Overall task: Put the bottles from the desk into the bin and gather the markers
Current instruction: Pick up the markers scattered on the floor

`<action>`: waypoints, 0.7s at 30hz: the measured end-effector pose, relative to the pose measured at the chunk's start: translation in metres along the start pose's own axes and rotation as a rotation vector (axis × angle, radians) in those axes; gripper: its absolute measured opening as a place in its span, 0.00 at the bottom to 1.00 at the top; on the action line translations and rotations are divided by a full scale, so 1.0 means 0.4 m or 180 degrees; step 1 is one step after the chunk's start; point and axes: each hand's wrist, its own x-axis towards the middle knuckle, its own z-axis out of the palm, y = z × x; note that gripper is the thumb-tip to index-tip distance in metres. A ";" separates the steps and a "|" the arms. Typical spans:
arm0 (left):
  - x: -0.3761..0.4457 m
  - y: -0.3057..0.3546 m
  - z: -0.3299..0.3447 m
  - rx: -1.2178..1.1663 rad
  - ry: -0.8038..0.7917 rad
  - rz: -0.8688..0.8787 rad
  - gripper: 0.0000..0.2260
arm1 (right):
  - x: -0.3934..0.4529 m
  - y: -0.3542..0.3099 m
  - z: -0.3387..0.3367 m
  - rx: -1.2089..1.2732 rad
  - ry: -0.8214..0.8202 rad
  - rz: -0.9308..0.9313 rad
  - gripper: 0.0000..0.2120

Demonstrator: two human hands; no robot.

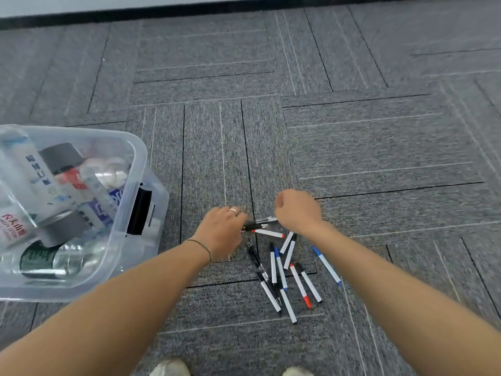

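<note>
Several markers (282,270) with white barrels and black, blue or red caps lie scattered on the grey carpet in front of me. One blue marker (326,265) lies apart to the right. My left hand (221,230) grips a small bundle of markers (257,226) just above the pile. My right hand (298,211) is curled over the other end of that bundle. A clear plastic bin (141,169) at the left holds several bottles (67,191).
The grey carpet (352,131) stretches ahead to a black skirting strip (189,12) along a pale wall. The tips of my shoes (170,369) show at the bottom edge.
</note>
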 end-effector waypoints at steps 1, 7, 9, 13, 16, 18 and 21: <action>-0.007 -0.014 -0.010 -0.0179 -0.0042 -0.0110 0.06 | 0.005 -0.002 0.003 -0.0124 0.0013 -0.0105 0.09; -0.041 -0.082 -0.017 -0.1297 0.0020 -0.1081 0.04 | 0.036 -0.020 0.030 -0.0985 -0.0239 -0.0868 0.05; -0.049 -0.084 -0.012 -0.1253 -0.0020 -0.1100 0.06 | 0.038 -0.027 0.037 -0.1226 -0.0221 -0.1112 0.06; -0.054 -0.059 -0.017 -0.0997 -0.0014 -0.0878 0.08 | 0.038 -0.030 0.052 -0.1199 -0.0197 -0.1229 0.10; -0.061 -0.026 -0.027 -0.0781 -0.0144 -0.0496 0.07 | 0.031 -0.014 0.054 -0.0955 -0.0085 -0.1130 0.10; -0.066 -0.003 -0.028 -0.0714 -0.0258 -0.0301 0.08 | 0.021 0.002 0.050 -0.0848 0.0011 -0.1071 0.10; -0.076 0.029 -0.026 -0.0559 -0.0352 -0.0062 0.08 | 0.012 0.022 0.046 -0.0787 0.0111 -0.0989 0.09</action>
